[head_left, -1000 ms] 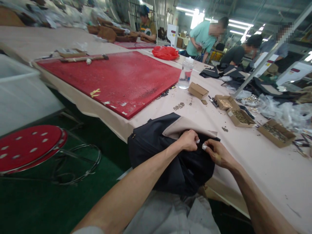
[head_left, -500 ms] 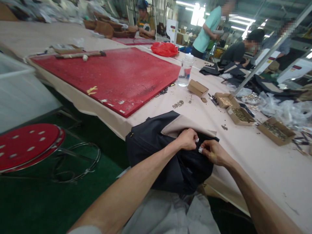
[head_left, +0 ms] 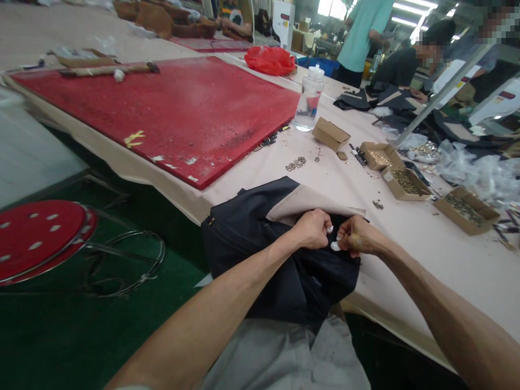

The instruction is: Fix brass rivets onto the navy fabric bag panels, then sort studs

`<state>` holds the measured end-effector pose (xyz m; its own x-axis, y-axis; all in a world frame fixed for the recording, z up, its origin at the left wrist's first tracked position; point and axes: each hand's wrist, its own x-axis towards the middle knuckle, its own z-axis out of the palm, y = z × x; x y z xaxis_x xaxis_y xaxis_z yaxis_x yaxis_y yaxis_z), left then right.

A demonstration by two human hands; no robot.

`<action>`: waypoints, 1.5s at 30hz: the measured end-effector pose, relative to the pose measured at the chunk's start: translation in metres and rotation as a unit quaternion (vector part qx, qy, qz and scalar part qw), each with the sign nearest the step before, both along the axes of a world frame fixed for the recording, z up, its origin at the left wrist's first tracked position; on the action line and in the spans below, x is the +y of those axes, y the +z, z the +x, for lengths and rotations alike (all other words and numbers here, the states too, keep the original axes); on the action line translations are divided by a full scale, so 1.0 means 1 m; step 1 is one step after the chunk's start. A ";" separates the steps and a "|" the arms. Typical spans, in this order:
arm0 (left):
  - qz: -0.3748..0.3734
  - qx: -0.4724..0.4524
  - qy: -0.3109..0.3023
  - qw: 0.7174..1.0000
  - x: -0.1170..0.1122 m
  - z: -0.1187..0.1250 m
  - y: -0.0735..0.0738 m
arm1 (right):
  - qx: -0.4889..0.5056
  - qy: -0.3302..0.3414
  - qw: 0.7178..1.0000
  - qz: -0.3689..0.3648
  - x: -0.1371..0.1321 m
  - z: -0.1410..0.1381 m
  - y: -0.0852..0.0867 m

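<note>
A black fabric bag [head_left: 247,227] with a beige flap [head_left: 298,201] folded back lies over the table's front edge, against my lap. My left hand [head_left: 314,228] is closed in a pinch above the bag's dark middle, white showing at its fingertips. Facing it a short way to the right, my right hand [head_left: 357,235] is also pinched, with a white bit [head_left: 335,246] at its fingertips. Whether the white is a fingertip covering or something held, I cannot tell. Any small piece between the fingers is hidden.
A red board [head_left: 174,114] bears a hammer-like tool [head_left: 108,70]. Right of it stand a water bottle [head_left: 309,100] and open boxes of small metal parts [head_left: 405,183]. Loose metal pieces [head_left: 296,163] lie nearby. A red stool [head_left: 40,238] stands left. Co-workers sit and stand behind.
The camera view has tilted down and shifted slightly. My right hand has turned a little and lifted slightly against the bag; my left hand stays nearly in place.
</note>
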<state>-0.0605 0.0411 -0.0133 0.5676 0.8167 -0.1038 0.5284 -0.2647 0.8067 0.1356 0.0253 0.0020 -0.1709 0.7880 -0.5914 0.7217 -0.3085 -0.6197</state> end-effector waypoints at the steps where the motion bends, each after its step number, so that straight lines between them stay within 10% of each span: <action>1: -0.002 -0.004 0.000 1.000 0.002 0.001 -0.002 | -0.020 0.002 1.000 -0.004 0.005 0.000 0.000; 11: -0.013 -0.069 -0.055 0.996 0.011 -0.008 -0.010 | -0.003 -0.020 1.000 -0.003 0.006 0.003 -0.005; 23: 0.052 -0.010 -0.083 0.995 0.008 -0.021 0.003 | 0.050 -0.050 0.924 0.376 -0.091 0.013 -0.028; 38: 0.024 0.028 -0.118 0.992 0.008 -0.041 0.018 | 0.080 -0.077 0.945 0.307 -0.082 0.019 -0.037; 45: 0.013 0.019 -0.056 0.998 0.005 -0.041 0.019 | 0.277 -0.021 0.947 0.159 -0.058 0.067 0.016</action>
<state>-0.1011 0.0464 0.0053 0.6512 0.7514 -0.1067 0.5246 -0.3440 0.7788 0.2021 -0.0324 0.0176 -0.3496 0.9247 -0.1509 0.2496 -0.0633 -0.9663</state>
